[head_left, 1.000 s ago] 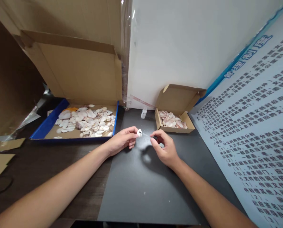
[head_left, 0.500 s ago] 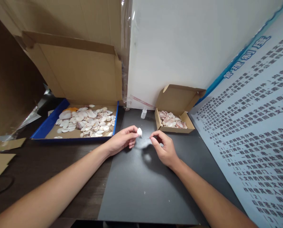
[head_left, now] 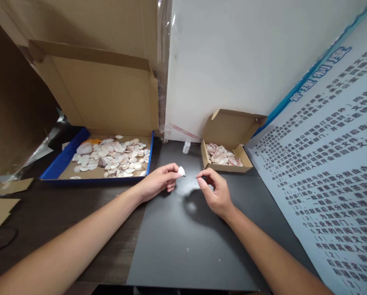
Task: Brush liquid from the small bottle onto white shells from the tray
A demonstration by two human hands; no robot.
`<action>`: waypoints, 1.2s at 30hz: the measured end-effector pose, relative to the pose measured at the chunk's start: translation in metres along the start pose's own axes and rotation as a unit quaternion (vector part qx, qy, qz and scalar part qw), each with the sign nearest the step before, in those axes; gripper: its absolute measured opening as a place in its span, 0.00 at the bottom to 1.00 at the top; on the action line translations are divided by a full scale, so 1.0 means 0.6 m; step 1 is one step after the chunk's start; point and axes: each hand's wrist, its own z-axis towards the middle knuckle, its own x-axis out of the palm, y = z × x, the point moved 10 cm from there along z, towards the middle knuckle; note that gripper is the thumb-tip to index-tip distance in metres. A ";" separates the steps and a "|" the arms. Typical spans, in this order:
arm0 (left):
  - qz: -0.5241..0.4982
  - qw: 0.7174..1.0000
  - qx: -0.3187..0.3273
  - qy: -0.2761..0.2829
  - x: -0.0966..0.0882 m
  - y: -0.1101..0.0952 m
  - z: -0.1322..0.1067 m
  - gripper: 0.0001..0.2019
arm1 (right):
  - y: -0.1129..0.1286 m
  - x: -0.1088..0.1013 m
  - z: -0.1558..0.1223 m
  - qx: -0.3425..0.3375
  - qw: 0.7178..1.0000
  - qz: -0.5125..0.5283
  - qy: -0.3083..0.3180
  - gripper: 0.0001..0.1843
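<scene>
A small white seashell point(head_left: 181, 171) is pinched between the thumb and fingers of my left hand point(head_left: 164, 178). A tiny dark bit shows at the shell's lower right edge, too small to name. My right hand point(head_left: 214, 192) hovers to the right of the shell, apart from it, thumb and index finger curled close together. Whatever they hold, if anything, is too small to make out. Behind the hands stands a small clear bottle with a white label point(head_left: 186, 146).
On the left, an open blue-sided cardboard box point(head_left: 64, 157) holds many pale shells point(head_left: 118, 153). At the right back, a smaller open cardboard box point(head_left: 229, 168) contains reddish-white shells point(head_left: 222, 155). A printed board point(head_left: 331, 172) leans along the right side of the grey mat point(head_left: 183, 246).
My right hand has shifted slightly right, away from the shell. The shell has tilted a little in my left hand, and a dark bit now shows beside it.
</scene>
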 end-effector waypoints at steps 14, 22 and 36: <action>0.028 0.999 0.011 0.013 0.005 -0.004 -0.001 0.13 | -0.024 -0.005 -0.001 0.050 0.998 0.015 -0.029 0.07; 0.033 0.999 0.001 0.006 0.003 -0.002 -0.001 0.13 | -0.028 0.000 -0.002 0.064 0.998 0.018 -0.020 0.07; 0.009 1.000 -0.015 -0.010 -0.001 0.000 -0.001 0.11 | -0.021 0.012 -0.006 0.068 0.991 0.111 0.035 0.09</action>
